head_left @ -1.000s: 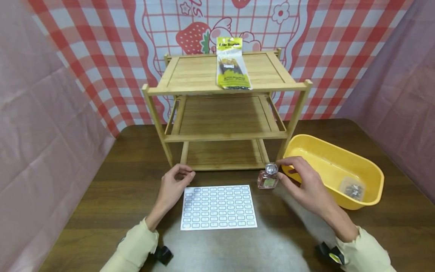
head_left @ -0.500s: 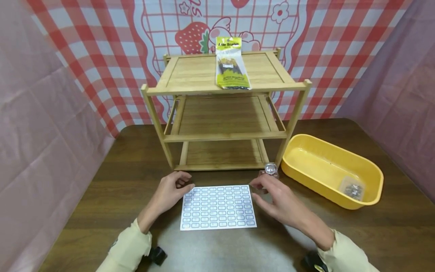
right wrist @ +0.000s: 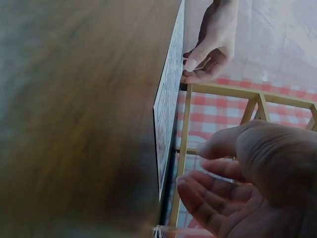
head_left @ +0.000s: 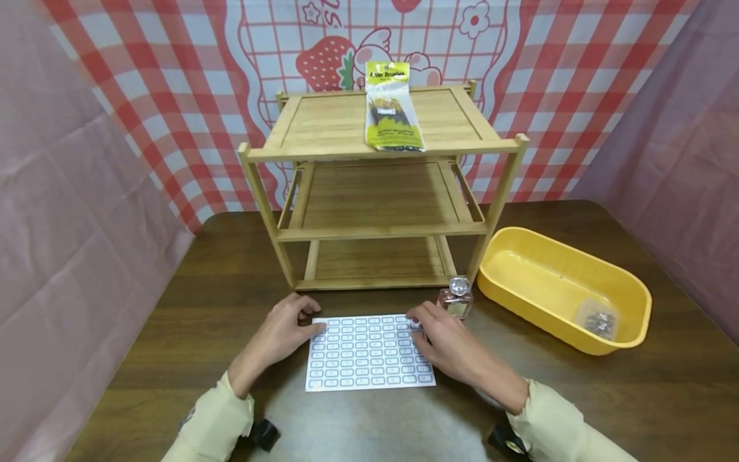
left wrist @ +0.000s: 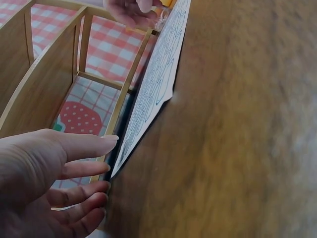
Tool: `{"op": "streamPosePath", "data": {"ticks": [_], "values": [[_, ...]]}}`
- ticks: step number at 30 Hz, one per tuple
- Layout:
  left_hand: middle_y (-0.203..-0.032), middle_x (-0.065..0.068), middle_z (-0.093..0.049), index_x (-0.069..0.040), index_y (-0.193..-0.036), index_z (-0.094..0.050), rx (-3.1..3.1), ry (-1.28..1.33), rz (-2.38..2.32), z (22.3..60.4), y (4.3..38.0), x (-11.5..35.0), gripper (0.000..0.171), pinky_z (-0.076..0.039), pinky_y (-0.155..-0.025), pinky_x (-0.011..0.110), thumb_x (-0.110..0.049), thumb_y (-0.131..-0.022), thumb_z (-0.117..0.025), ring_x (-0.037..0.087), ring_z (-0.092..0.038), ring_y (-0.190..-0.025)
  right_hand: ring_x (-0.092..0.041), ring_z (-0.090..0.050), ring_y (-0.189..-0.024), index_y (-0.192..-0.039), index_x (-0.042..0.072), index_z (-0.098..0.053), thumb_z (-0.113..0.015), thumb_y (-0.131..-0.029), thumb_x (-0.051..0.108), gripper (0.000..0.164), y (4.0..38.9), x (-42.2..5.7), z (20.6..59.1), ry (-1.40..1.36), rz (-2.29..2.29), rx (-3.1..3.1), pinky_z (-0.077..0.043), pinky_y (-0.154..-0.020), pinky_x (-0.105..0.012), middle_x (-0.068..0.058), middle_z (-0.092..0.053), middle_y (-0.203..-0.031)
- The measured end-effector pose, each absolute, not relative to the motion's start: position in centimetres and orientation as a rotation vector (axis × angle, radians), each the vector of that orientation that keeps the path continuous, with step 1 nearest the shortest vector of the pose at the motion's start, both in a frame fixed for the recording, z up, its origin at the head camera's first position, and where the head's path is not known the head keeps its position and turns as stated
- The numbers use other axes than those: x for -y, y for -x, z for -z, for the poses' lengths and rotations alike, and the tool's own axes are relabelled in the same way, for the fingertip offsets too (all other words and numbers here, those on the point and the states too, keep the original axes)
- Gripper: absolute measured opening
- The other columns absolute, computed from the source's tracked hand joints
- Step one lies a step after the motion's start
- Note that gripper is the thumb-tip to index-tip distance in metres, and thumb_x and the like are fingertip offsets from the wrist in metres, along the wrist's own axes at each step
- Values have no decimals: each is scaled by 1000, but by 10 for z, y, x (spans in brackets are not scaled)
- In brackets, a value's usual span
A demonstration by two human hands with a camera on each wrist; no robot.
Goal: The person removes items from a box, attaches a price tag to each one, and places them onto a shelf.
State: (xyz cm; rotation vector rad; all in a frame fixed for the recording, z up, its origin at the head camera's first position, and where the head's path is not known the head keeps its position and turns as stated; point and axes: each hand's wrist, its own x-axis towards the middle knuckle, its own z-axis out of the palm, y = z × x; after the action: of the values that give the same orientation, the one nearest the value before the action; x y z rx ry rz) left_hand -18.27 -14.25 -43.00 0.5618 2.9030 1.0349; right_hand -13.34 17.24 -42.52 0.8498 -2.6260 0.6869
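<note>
A white sheet of label stickers (head_left: 369, 353), printed with rows of small blue-framed boxes, lies flat on the table. My left hand (head_left: 280, 333) is at its far left corner, the thumb reaching over the edge. In the left wrist view, the thumb and fingers of that left hand (left wrist: 54, 183) are spread apart beside the sheet's corner. My right hand (head_left: 450, 340) hovers over the far right corner, covering part of it. The right wrist view has this right hand (right wrist: 247, 183) loosely bent, nothing between thumb and fingers. Just behind it stands a pink perfume bottle (head_left: 458, 289) with a faceted clear cap.
A three-tier wooden shelf (head_left: 381, 232) stands behind the sheet. On its top tier lies a packet of artist brushes (head_left: 394, 122). To the right is a yellow basin (head_left: 537, 324) holding a small clear box (head_left: 598, 319) of metal bits. Checked cloth hangs at the back.
My right hand has come away from the perfume bottle and moved left to the sheet's far right corner. My left hand has shifted slightly toward me. The bottle stays standing by the shelf.
</note>
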Motion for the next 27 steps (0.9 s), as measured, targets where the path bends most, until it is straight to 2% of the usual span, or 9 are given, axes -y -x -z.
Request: {"op": "streamPosePath", "data": {"ticks": [6, 14, 22, 27], "values": [[-104, 10, -62, -3, -109, -73, -2908, -557, -968, 430, 180, 144, 28, -52, -78, 43, -18, -88, -84, 24, -58, -92, -21, -62, -83, -109, -5, -68, -76, -83, -4, 27, 139, -165, 426, -808, -596, 2650, -59, -72, -35, -12, -64, -98], [-108, 11, -60, -4, -113, -72, -2890, -513, -911, 428, 178, 145, 32, -52, -84, 48, -20, -88, -85, 30, -58, -101, -28, -55, -79, -103, -5, -66, -78, -81, -3, 25, 143, -159, 428, -811, -352, 2680, -53, -68, -39, -12, -58, -91], [-104, 10, -59, -4, -104, -70, -2889, -496, -897, 427, 180, 146, 28, -51, -83, 46, -19, -87, -86, 28, -56, -97, -29, -52, -78, -98, -3, -63, -76, -81, 2, 22, 145, -158, 427, -769, -239, 2736, -51, -59, -36, -12, -54, -87], [-102, 9, -58, -5, -99, -68, -2886, -488, -897, 428, 181, 146, 25, -50, -83, 45, -19, -87, -86, 26, -55, -95, -29, -50, -78, -95, -2, -62, -75, -80, 4, 20, 146, -156, 426, -755, -241, 2780, -49, -59, -36, -12, -51, -87]]}}
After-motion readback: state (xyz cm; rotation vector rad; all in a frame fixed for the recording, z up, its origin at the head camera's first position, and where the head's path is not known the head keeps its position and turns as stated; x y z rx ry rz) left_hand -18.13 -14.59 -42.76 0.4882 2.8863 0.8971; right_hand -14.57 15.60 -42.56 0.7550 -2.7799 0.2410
